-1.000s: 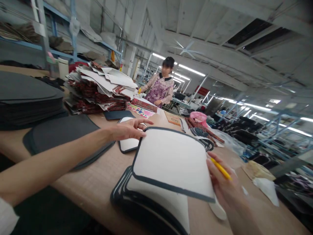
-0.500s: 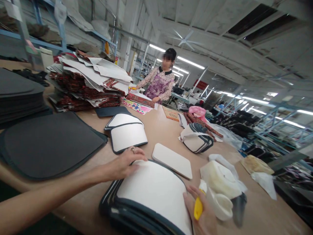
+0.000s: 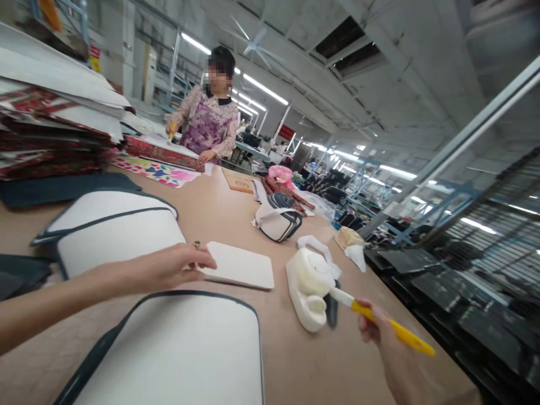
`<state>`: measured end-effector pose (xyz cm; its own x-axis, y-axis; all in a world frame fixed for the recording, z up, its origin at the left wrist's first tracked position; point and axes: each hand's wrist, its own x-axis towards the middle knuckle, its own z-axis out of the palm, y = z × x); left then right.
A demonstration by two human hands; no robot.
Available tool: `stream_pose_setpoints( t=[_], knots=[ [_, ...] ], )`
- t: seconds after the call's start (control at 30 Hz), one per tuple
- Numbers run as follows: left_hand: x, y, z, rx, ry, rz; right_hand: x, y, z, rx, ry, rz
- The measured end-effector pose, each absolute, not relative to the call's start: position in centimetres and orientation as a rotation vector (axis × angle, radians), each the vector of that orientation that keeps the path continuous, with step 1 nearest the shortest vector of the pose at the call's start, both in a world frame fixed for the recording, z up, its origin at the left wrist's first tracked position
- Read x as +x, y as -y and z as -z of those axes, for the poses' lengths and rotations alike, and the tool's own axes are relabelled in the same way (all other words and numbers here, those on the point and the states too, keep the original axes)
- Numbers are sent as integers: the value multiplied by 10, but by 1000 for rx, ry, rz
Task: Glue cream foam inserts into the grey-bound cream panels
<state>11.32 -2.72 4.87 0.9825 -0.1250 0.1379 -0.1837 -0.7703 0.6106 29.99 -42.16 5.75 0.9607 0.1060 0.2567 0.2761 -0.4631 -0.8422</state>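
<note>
— How does the left hand [image 3: 171, 265] sit?
— Loosely open, gripping nothing that I can see. Its fingertips are at the left end of a white card [image 3: 247, 267]; I can't tell if they touch it.
— And the right hand [image 3: 385, 332]?
— Closed round the yellow handle of a brush [image 3: 407, 336], whose white end reaches a cream tub [image 3: 307, 275].
— What's the surface like?
— A smooth tan tabletop [image 3: 312, 371]. Nearest lies a white panel [image 3: 189, 349] with dark edging; two overlapping panels [image 3: 122, 242] lie beyond the left forearm [image 3: 76, 295]. Farther back is a banded bundle [image 3: 274, 220], and at far left a stack [image 3: 50, 135] of white and red-patterned pieces.
— And the room?
— A large workshop: grey ceiling [image 3: 396, 34], strip lights [image 3: 265, 89], a fan [image 3: 253, 44]. A co-worker [image 3: 211, 121] stands across the tabletop, holding a yellow tool [image 3: 172, 132].
</note>
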Motion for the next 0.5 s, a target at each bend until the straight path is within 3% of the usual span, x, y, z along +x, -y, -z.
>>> stream_pose_setpoints(
  t=[0.27,0.5],
  knots=[
    [187,3,39,2530,415,-87,332,410,-26,-2261,46,207],
    [186,0,57,2534,447,-63,351,398,-11,-2256,76,110]
  ],
)
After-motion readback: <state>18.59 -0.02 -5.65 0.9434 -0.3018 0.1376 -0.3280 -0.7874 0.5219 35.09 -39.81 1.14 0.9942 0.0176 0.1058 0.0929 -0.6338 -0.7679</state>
